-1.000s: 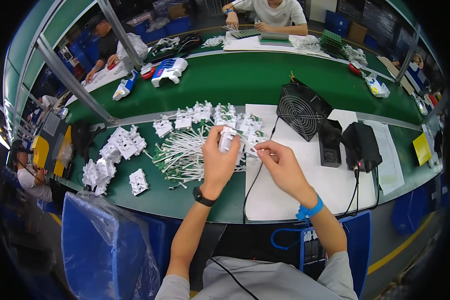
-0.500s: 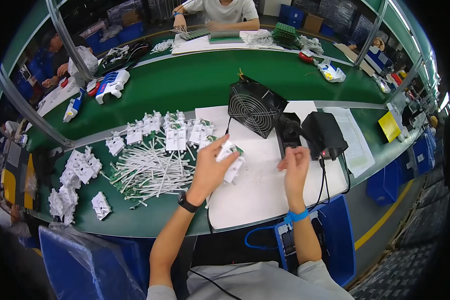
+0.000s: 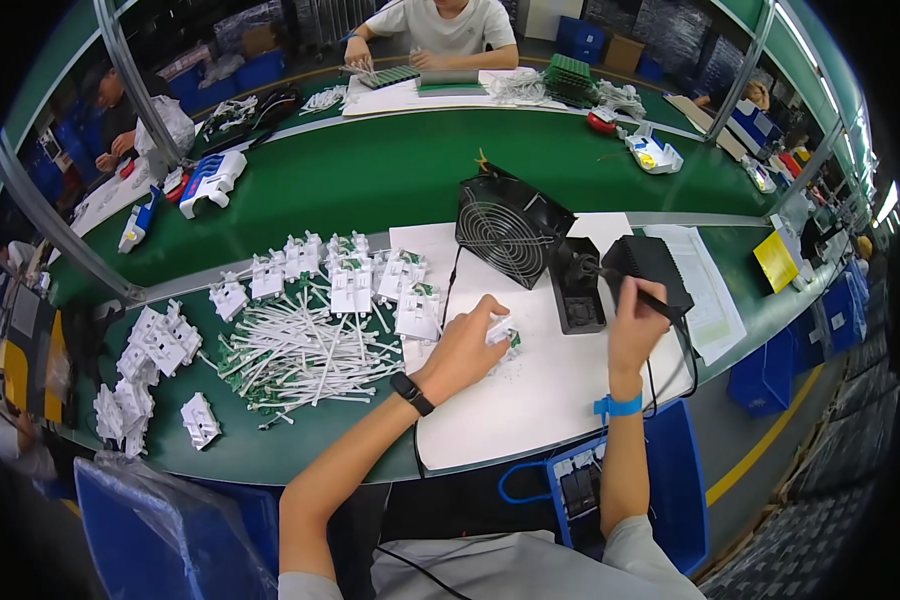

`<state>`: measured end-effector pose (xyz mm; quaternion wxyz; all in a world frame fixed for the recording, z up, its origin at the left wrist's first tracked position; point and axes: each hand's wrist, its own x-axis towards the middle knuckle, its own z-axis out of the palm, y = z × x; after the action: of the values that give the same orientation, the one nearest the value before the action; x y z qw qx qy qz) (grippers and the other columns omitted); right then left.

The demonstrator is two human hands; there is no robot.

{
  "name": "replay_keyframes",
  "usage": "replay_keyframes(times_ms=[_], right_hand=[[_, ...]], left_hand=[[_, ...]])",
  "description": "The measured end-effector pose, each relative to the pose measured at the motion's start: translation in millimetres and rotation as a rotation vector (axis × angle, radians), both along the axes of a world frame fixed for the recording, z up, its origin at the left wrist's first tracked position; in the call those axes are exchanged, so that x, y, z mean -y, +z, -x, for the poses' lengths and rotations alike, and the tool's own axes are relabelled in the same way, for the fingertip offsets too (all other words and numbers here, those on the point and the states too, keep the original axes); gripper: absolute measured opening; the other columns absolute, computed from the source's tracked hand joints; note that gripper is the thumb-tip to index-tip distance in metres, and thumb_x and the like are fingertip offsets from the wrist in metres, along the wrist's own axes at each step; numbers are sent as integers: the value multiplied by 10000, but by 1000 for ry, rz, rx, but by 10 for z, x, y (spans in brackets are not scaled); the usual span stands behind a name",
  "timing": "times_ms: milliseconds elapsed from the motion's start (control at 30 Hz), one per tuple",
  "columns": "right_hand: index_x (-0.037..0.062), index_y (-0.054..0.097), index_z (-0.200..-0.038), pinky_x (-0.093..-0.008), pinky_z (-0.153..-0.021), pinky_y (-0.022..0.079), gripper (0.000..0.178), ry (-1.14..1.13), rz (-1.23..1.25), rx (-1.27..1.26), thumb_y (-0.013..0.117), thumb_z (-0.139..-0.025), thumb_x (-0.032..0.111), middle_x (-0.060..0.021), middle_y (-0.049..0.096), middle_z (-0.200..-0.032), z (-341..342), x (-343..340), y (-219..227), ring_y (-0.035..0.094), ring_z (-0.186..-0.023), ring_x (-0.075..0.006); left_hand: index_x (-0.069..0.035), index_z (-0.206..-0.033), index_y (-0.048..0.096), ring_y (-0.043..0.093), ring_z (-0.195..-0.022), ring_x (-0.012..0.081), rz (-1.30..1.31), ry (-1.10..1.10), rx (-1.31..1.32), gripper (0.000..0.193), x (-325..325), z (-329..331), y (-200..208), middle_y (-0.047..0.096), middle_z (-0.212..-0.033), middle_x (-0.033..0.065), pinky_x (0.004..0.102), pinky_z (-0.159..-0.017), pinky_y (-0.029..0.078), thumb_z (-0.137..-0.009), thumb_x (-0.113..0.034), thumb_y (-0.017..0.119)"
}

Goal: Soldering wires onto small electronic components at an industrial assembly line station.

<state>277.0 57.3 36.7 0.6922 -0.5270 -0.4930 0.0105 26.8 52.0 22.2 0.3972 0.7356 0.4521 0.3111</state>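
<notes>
My left hand (image 3: 463, 350) is closed on a white plastic housing (image 3: 506, 340) with a bit of green circuit board showing, held low over the white sheet (image 3: 490, 430). Much of that housing is hidden by the fingers. In my right hand (image 3: 635, 335) is the black handle of a soldering iron (image 3: 653, 300), pinched between the fingers. Its front end points at the black iron stand (image 3: 580, 312), beside the dark station box (image 3: 650, 268). Left of my left hand lie a heap of white cable leads with small green boards (image 3: 305, 345) and several white housings (image 3: 351, 288).
A black fan (image 3: 510, 225) stands behind the sheet. Past it runs a green conveyor belt (image 3: 370, 165) carrying blue-and-white casings (image 3: 213, 183). Paper (image 3: 705, 290) lies at the right. Blue bins (image 3: 160, 520) stand below the bench. A co-worker (image 3: 440, 40) sits across.
My right hand has moved right and taken hold of the soldering iron at the stand. My left hand has lowered the white housing toward the sheet, rightward. Casings on the belt have shifted left.
</notes>
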Motion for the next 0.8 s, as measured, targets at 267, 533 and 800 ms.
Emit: replay_keyframes(times_ms=[267, 533, 800], right_hand=[[25, 551, -946, -218, -467, 373, 151, 281, 170, -169, 483, -1027, 133, -27, 526, -664, 107, 597, 39, 483, -472, -85], [17, 565, -958, -213, -501, 405, 83, 553, 326, -410, 578, -1004, 85, -26, 554, -754, 129, 564, -45, 489, -557, -74], [26, 511, -941, -223, -579, 339, 102, 371, 198, -129, 569, -999, 87, -21, 524, -782, 230, 518, -477, 413, -623, -55]], left_hand=[[16, -1407, 480, 452, -1302, 365, -396, -64, -223, 598, 23, 140, -149, 558, -1335, 222, 419, -1088, 400, -884, -166, 706], [-30, -1369, 518, 452, -1329, 370, -494, -45, -301, 545, 354, 264, -190, 503, -1409, 203, 444, -1121, 384, -879, -163, 716], [-105, -1256, 634, 411, -1360, 389, -508, -100, -340, 390, 315, 253, -178, 473, -1428, 190, 473, -1122, 381, -873, -115, 705]])
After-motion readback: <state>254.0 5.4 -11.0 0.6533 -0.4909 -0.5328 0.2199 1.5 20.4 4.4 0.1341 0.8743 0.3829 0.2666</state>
